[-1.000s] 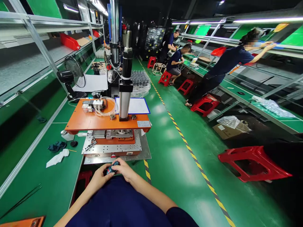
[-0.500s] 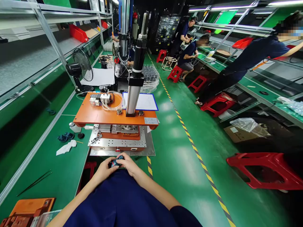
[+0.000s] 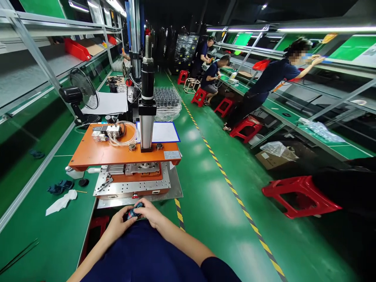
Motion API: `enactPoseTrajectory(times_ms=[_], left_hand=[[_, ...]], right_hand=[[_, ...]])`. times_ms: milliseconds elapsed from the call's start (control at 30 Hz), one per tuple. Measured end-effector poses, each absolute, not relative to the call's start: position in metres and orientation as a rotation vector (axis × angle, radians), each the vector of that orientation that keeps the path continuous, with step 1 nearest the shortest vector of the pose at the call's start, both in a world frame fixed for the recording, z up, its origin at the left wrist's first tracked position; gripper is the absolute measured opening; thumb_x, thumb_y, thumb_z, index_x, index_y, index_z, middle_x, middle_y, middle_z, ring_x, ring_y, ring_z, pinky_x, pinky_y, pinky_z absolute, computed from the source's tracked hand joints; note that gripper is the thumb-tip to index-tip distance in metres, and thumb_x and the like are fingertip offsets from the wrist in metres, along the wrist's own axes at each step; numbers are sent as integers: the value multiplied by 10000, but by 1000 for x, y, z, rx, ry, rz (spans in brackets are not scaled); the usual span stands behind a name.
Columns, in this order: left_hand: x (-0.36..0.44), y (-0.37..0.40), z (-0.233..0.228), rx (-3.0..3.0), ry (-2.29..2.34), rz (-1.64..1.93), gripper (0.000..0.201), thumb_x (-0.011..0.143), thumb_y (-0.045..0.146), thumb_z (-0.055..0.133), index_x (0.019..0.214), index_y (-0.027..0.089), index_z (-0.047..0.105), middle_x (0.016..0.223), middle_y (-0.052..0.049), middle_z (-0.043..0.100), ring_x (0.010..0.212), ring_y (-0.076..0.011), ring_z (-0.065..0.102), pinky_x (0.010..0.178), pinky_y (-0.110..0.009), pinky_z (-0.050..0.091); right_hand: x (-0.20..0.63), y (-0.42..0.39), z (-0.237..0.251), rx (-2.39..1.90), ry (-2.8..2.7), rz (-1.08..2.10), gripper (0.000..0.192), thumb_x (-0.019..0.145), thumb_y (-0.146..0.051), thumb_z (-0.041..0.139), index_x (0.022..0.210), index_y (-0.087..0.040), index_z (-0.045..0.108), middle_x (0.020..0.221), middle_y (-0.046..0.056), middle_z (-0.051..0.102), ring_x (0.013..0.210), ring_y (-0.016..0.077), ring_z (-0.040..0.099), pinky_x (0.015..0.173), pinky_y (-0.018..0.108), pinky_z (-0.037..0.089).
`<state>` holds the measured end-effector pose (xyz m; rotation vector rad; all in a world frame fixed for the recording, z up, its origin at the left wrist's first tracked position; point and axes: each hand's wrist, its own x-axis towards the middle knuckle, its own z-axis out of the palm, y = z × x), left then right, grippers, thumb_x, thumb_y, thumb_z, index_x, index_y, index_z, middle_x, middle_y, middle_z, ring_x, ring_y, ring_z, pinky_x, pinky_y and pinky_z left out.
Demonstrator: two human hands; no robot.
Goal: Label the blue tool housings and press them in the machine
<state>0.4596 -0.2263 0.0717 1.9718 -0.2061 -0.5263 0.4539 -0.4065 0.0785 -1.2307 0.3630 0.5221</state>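
Observation:
A small dark blue part with a reddish patch (image 3: 133, 213) is held close to my body, just in front of the press. My left hand (image 3: 120, 225) grips it from the left, thumb and fingers closed round it. From the other side my right hand (image 3: 150, 213) pinches the same part; the fingers hide much of it, and I cannot tell its exact kind. Beyond my hands stands the orange-topped press (image 3: 126, 154) with its steel base plate (image 3: 117, 189) and upright cylinder (image 3: 146, 129).
On the green bench lie dark blue pieces (image 3: 60, 187), a white cloth (image 3: 61, 202), a black round cap (image 3: 84, 182) and tweezers (image 3: 19, 255). A black fan (image 3: 78, 94) stands behind. Across the taped aisle, co-workers (image 3: 266, 80) work near red stools (image 3: 302, 194).
My view has turned a little to the right, so the press and bench sit further left. Both hands still hold the dark blue part. One co-worker across the aisle looks more upright.

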Motion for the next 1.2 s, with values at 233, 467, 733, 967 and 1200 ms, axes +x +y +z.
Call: enactPoseTrajectory(times_ms=[233, 467, 733, 967, 1200], left_hand=[[462, -228, 73, 2014, -227, -531, 481, 748, 480, 707, 1149, 214, 687, 1190, -80, 741, 1114, -280, 680, 1030, -406, 494], [468, -243, 92, 2065, -244, -448, 415, 734, 417, 731, 1089, 203, 706, 1065, -71, 767, 966, -257, 702, 919, -377, 531], [488, -241, 97, 2171, -107, -322, 518, 744, 494, 700, 1149, 170, 680, 1063, -82, 760, 978, -274, 693, 940, -406, 520], [506, -230, 98, 2282, -134, -242, 505, 792, 483, 681, 1191, 176, 657, 1139, -93, 747, 1058, -280, 692, 961, -400, 525], [580, -266, 110, 2413, -380, -186, 484, 836, 316, 702, 1298, 214, 602, 1310, -115, 677, 1180, -300, 639, 1016, -419, 491]], right_hand=[[455, -409, 77, -1282, 334, 504, 306, 613, -308, 736, 873, -214, 604, 838, -19, 610, 782, 170, 619, 664, 288, 496], [460, -426, 81, -1571, 173, 435, 250, 783, -380, 666, 971, -221, 620, 933, 17, 677, 869, 200, 662, 739, 320, 529], [565, -498, 90, -2174, 48, 24, 387, 868, -298, 600, 1248, -221, 610, 1430, 140, 526, 1430, 328, 327, 1181, 519, 239], [626, -503, 74, -2356, -91, 61, 264, 774, -206, 720, 1038, -212, 715, 1161, 143, 707, 1271, 383, 524, 1129, 550, 281], [585, -518, 66, -2307, -22, -171, 365, 873, -324, 616, 1214, -198, 639, 1277, 152, 641, 1275, 331, 514, 1106, 497, 370]])
